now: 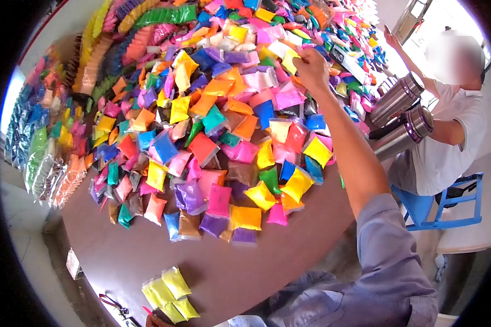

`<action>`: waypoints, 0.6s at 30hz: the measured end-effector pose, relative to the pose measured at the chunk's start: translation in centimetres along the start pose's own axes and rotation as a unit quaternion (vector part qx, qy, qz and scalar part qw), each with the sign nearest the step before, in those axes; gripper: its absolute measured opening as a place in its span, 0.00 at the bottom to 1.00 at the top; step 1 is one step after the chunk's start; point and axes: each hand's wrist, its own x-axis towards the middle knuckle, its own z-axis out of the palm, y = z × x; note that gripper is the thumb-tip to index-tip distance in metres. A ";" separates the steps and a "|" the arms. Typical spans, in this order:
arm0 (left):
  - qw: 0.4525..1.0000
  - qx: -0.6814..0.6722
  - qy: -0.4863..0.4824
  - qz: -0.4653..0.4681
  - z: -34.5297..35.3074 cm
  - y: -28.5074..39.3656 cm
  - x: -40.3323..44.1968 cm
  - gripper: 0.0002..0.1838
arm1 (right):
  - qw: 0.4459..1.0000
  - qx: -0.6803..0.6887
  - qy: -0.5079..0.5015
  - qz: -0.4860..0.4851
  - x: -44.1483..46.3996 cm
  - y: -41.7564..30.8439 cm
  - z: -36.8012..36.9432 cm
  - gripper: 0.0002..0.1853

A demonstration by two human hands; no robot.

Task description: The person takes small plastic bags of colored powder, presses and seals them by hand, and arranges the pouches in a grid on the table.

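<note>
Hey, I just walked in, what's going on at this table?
A person's right hand is over a big pile of colourful packets, its fingers at a pale yellow packet. Their left hand, mostly cut off at the bottom edge, is beside a few yellow-green packets. Another person is on the right, near two metal flasks.

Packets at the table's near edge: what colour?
The packets are greenish yellow, clearest in the head view.

Near tabletop (pixel 240 278) leaves passage; piled packets (pixel 202 148) and flasks (pixel 405 134) obstruct.
</note>
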 end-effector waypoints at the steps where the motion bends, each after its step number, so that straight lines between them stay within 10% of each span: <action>1: 1.000 -0.013 0.002 -0.004 0.1 0.1 0.0 0.13 | 1.000 0.005 0.004 -0.002 -0.4 -0.2 -0.9 0.14; 18: 0.999 0.002 -0.041 0.005 -0.8 -2.9 0.3 0.11 | 0.868 0.457 -0.084 0.176 -16.4 -11.7 -17.0 0.14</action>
